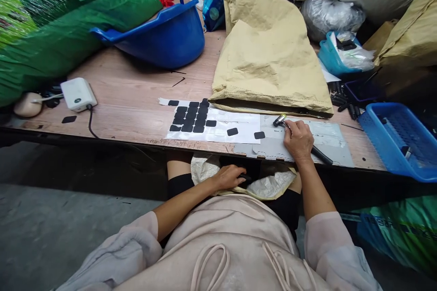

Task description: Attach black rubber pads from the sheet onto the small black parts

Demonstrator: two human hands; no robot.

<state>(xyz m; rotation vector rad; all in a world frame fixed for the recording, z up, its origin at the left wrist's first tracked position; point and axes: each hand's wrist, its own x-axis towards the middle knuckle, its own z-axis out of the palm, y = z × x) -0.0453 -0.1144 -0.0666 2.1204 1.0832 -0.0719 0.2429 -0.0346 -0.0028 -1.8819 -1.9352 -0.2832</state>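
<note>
My right hand (297, 140) rests on the table edge, closed round a black-handled tool (316, 151) whose shiny metal head (279, 120) lies on a grey sheet (327, 138). My left hand (229, 176) is down in my lap, fingers curled on a small black piece (244, 178) inside an open sack (269, 185). A white backing sheet (221, 127) lies left of the right hand, carrying several black rounded pads (191, 117). Two single pads (259, 135) sit nearest the tool.
A tan paper sack (269, 54) lies behind the sheets. A blue basin (164, 34) and green bags (51, 22) stand at the back left, and a white box with a cable (78, 93) sits at the left. A blue basket (399, 138) sits at the right edge.
</note>
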